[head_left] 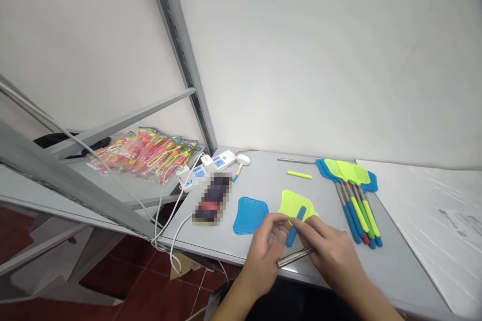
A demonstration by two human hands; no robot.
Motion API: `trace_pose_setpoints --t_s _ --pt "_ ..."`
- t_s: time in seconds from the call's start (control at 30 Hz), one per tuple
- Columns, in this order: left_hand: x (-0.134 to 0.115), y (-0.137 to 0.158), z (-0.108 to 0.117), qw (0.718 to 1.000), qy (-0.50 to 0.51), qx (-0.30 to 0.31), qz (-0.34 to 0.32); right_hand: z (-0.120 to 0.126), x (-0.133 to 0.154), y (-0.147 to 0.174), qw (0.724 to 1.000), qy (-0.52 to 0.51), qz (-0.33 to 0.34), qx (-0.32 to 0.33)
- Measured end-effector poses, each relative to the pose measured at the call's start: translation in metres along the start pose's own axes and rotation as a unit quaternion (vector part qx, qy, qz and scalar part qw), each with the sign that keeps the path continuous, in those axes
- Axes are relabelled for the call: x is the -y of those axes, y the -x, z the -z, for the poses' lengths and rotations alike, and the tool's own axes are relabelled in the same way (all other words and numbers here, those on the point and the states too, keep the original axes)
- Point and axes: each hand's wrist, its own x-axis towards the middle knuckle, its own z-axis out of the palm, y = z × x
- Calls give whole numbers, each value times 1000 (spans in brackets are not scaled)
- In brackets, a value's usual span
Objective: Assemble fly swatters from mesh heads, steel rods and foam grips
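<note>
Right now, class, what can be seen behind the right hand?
Behind the right hand, a blue handle and part of a yellow swatter head show. The hand covers the handle's middle; the head's near edge is mostly hidden too.

tube part-covered, device blurred
the right grip hides one end of the tube; blocks of blur mask the device; print on the white sheet is too small to read; the right edge crops that sheet, the bottom both forearms.

Head view, forward and down, near table
</note>
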Motion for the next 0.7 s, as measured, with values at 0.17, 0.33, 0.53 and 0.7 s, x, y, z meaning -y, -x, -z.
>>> trace_pose_setpoints --t_s 0.17,0.33,0.53,0.7 --pt "4 18 -6 995 85 14 45 6 24 12 1000 15 24 -4" --pt "12 35 -10 997 -72 0 -21 15 35 32 998 25 -53 -10" --pt "20 48 -13 980 -176 -35 -81 40 12 50 980 78 -180 -16" --pt "27 44 -9 964 -220 -69 -136 56 -3 49 963 165 -194 84"
